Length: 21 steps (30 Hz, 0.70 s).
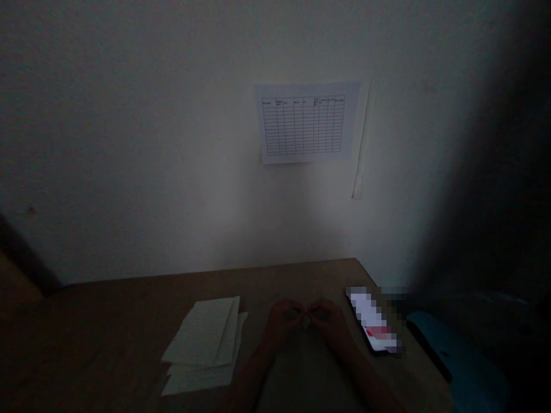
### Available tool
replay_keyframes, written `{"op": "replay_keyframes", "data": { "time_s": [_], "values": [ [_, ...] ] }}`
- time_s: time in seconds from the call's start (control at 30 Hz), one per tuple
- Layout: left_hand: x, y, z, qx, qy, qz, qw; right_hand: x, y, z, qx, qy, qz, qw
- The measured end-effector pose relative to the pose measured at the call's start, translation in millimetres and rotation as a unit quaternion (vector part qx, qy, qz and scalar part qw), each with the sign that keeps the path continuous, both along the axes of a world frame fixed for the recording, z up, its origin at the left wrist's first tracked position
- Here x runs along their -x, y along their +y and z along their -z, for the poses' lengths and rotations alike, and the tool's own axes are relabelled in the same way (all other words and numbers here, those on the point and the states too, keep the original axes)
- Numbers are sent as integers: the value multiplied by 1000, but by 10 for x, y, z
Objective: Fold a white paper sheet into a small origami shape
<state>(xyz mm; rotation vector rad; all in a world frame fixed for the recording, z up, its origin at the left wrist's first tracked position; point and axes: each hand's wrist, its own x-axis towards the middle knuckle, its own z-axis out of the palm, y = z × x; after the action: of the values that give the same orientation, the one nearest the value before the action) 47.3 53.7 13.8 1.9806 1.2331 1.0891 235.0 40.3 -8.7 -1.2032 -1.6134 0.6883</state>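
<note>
Over the middle of the wooden table, my left hand point(284, 320) and my right hand point(328, 319) meet at the fingertips. Both are closed in a pinch. A small pale bit point(306, 323) shows just below the joined fingertips; in the dim light its kind cannot be made out. To the left of my left hand lies a loose stack of paper sheets point(202, 335), several of them fanned unevenly. A phone with a lit screen point(373, 321) rests on the table to the right of my right hand.
The brown table point(107, 332) meets a pale wall point(150, 143) at its back edge. A printed table sheet point(305, 123) hangs on the wall, beside a narrow paper strip point(360, 166). A blue chair point(460, 361) stands past the table's right edge.
</note>
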Motion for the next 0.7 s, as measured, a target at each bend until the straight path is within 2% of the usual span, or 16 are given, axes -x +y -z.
{"op": "replay_keyframes", "data": {
  "time_s": [0.27, 0.47, 0.57, 0.7],
  "values": [
    [-17, -25, -50, -4, 35, 16, 999, 21, -30, -68, 28, 14, -23, 999],
    [-43, -2, 43, 1, 26, -9, 1000, 36, -45, -80, 34, 14, -19, 999],
    [-44, 15, 77, 5, 21, -3, 1000, 39, -66, -112, 41, 27, -16, 999],
    [-18, 12, 42, 14, -3, 19, 1000, 21, -78, -159, 66, 60, -16, 996]
  ]
}}
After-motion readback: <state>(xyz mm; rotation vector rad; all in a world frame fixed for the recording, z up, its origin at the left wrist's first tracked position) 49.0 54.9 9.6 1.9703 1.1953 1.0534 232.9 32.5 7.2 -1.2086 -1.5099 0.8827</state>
